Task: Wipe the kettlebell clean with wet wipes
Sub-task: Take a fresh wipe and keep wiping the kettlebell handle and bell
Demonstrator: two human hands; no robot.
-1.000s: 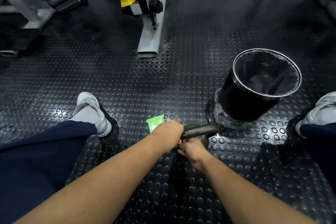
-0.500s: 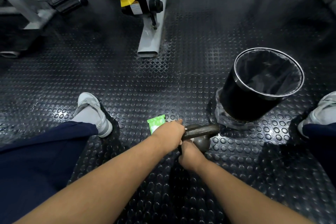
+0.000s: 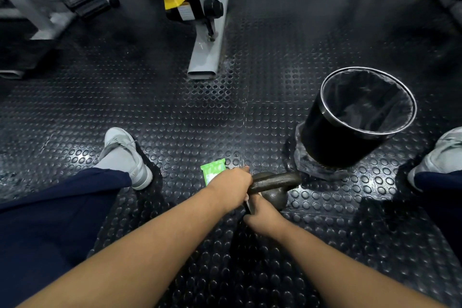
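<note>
Two hands: left hand (image 3: 231,186) grips kettlebell (image 3: 275,180), right hand (image 3: 262,212) holds wipe (image 3: 247,202); studded rubber floor (image 3: 175,120), bin (image 3: 325,132).

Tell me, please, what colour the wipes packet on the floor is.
The wipes packet is bright green, clearest in the head view.

Navy trousers (image 3: 50,220), pale grey trainers (image 3: 122,155) (forearms (image 3: 150,245) bare).

Open studded floor (image 3: 175,112) fwd & left of kettlebell (image 3: 275,179), so I've room there. Right side tight: bin (image 3: 325,137) stands just beside the handle. Wipes pack (image 3: 212,170) lies just past my left hand (image 3: 231,185). Machine foot (image 3: 205,57) well apart, further fwd.
</note>
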